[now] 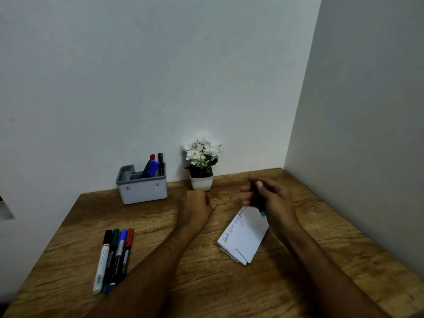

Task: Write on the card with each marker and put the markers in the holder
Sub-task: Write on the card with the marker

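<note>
A white card (244, 235) with handwritten words along its left edge lies on the wooden desk, right of centre. Just above its far end, my right hand (270, 200) is shut on a dark marker with a green tip (258, 200). My left hand (196, 206) hovers over the desk left of the card, fingers curled; whether it holds something small, I cannot tell. Several capped markers (114, 255) lie side by side near the left front of the desk. A grey holder (142, 191) at the back holds several markers (152, 167).
A small white pot with white flowers (202, 166) stands against the back wall, between the holder and my right hand. Walls close the desk (229, 288) at the back and on the right. The desk's left edge runs diagonally past the loose markers.
</note>
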The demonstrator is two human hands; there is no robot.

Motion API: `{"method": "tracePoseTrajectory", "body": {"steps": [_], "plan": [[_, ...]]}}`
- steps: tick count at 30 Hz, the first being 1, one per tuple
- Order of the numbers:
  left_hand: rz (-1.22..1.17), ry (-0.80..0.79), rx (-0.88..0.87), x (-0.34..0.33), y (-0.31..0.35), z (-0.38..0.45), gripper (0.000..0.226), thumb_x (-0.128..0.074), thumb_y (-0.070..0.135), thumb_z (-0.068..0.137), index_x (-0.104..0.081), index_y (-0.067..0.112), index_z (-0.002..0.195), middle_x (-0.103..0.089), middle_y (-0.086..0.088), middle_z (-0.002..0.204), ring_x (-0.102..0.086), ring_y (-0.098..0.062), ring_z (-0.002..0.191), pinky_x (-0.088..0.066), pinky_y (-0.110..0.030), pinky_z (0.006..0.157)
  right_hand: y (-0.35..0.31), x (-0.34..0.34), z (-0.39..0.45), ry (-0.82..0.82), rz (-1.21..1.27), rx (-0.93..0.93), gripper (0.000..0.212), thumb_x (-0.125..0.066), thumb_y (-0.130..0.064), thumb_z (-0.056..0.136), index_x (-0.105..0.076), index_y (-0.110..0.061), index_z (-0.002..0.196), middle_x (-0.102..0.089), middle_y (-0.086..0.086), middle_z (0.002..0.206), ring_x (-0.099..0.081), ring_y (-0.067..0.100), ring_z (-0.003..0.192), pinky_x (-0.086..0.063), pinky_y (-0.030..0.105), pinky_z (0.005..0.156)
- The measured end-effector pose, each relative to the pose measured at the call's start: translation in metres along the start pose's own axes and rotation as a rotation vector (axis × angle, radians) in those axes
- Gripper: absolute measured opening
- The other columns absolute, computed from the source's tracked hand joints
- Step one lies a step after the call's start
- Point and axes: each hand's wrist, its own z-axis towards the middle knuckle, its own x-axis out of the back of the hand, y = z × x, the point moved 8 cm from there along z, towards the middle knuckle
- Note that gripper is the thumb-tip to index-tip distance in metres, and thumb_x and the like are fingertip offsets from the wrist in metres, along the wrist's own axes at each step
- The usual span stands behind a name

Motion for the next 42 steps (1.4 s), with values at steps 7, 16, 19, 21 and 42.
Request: {"method": "tracePoseTrajectory", "body": {"steps": [7, 16, 19, 21, 42], "plan": [[-0.072, 0.056, -0.423, 0.003, 0.043, -0.021, 0.035, -0.053, 0.001, 0.088, -0.07, 0.011, 0.117, -0.07, -0.002, 0.112, -0.064, -0.015, 0.103, -0.05, -0.025, 0.089, -0.008, 0.024, 0.008, 0.074, 0.108, 0.034, 0.021, -0.06, 0.002, 0.1, -0.066, 0.005, 0.119, -0.078, 0.024, 0.104, -0.076, 0.029, 0.08, -0.064, 0.031, 0.067], [0.013, -0.262, -0.619, -0.024, 0.057, -0.064, 0.044, -0.039, 0.033, 0.105, -0.041, 0.022, 0.147, -0.042, 0.006, 0.151, -0.036, -0.007, 0.136, -0.02, -0.013, 0.105, 0.013, 0.039, 0.022, 0.127, -0.23, 0.024, 0.011, -0.076, -0.003, 0.09, -0.076, -0.002, 0.102, -0.078, 0.018, 0.089, -0.071, 0.025, 0.066, -0.06, 0.031, 0.055], [0.048, -0.307, -0.633, -0.03, 0.053, -0.068, 0.048, -0.038, 0.031, 0.105, -0.034, 0.021, 0.152, -0.034, 0.006, 0.157, -0.028, -0.005, 0.142, -0.011, -0.009, 0.107, 0.021, 0.042, 0.026, 0.08, -0.344, 0.019, 0.006, -0.075, 0.004, 0.087, -0.076, -0.002, 0.091, -0.076, 0.021, 0.083, -0.071, 0.025, 0.065, -0.061, 0.031, 0.059], [0.057, -0.312, -0.658, -0.035, 0.052, -0.069, 0.048, -0.037, 0.029, 0.105, -0.034, 0.021, 0.153, -0.031, 0.006, 0.159, -0.025, -0.004, 0.144, -0.005, -0.006, 0.108, 0.025, 0.041, 0.03, 0.054, -0.412, 0.023, 0.001, -0.074, 0.002, 0.088, -0.074, 0.001, 0.088, -0.076, 0.021, 0.079, -0.072, 0.029, 0.064, -0.061, 0.033, 0.058], [0.102, -0.431, -0.679, -0.048, 0.043, -0.074, 0.091, -0.043, 0.075, 0.088, -0.013, 0.026, 0.158, -0.008, 0.012, 0.165, -0.008, -0.001, 0.149, -0.006, -0.021, 0.118, 0.039, 0.031, 0.041, -0.142, -0.745, 0.125, 0.014, -0.075, 0.001, 0.082, -0.08, -0.011, 0.084, -0.079, -0.001, 0.083, -0.075, 0.009, 0.08, -0.061, 0.024, 0.069]]}}
